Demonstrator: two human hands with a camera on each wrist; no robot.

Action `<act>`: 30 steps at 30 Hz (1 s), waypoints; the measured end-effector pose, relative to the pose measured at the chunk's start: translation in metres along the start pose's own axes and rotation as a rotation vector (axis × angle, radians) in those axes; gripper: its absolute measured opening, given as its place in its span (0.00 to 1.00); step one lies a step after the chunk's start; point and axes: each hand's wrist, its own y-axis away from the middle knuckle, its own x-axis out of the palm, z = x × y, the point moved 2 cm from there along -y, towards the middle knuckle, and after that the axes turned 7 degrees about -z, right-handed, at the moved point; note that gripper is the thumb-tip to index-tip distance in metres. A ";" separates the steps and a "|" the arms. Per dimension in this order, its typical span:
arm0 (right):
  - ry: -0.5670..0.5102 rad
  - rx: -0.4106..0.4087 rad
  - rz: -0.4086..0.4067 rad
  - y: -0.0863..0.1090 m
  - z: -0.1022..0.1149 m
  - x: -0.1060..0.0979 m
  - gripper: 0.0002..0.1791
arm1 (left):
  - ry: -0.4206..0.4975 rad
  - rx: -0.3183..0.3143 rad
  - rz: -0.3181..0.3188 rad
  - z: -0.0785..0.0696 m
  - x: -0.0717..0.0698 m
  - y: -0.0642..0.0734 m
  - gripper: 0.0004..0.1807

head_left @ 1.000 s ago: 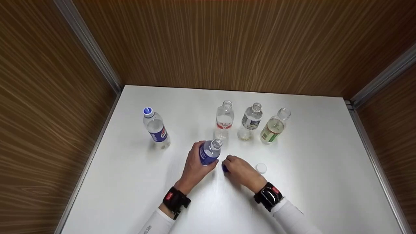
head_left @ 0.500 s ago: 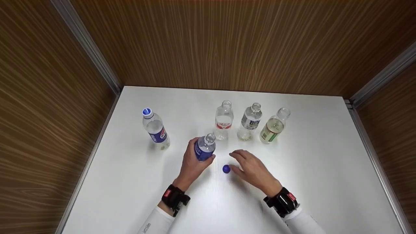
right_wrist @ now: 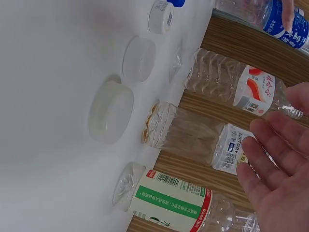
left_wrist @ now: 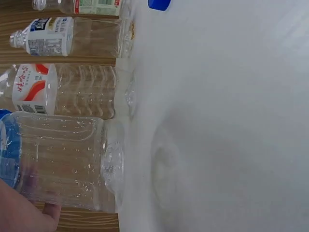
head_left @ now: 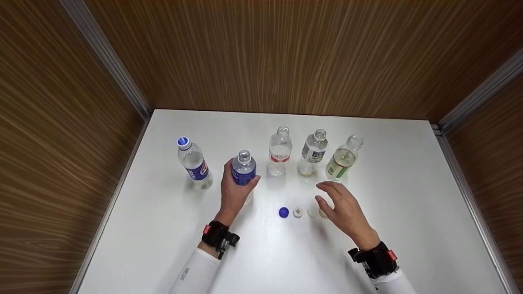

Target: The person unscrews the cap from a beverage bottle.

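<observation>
My left hand grips an uncapped clear plastic bottle by its blue label. The left wrist view shows the lower part of this bottle upright over the table; I cannot tell whether its base touches. My right hand hovers with fingers spread and nothing in them, over the right end of a row of bottle caps. From left to right lie a blue cap, a white printed cap, a translucent cap and a larger pale cap, which the right hand partly hides in the head view.
Three uncapped bottles stand behind the caps: one red-and-white labelled, one white-and-blue labelled, one green labelled. At the left stands a Pepsi bottle with its blue cap on. Wood-patterned panels enclose the white table.
My right hand has let go of the blue cap and moved right, uncovering the other caps. My left hand has carried the blue-labelled bottle left and farther back.
</observation>
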 end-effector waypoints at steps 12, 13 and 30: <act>-0.003 0.036 -0.050 0.008 -0.007 -0.008 0.23 | 0.041 -0.073 -0.040 -0.001 0.014 -0.039 0.50; -0.002 0.040 -0.051 0.008 -0.007 -0.008 0.25 | 0.038 -0.083 -0.040 0.000 0.016 -0.043 0.50; -0.019 0.085 -0.040 0.016 -0.009 -0.007 0.32 | -0.019 -0.093 -0.028 0.018 0.034 -0.073 0.49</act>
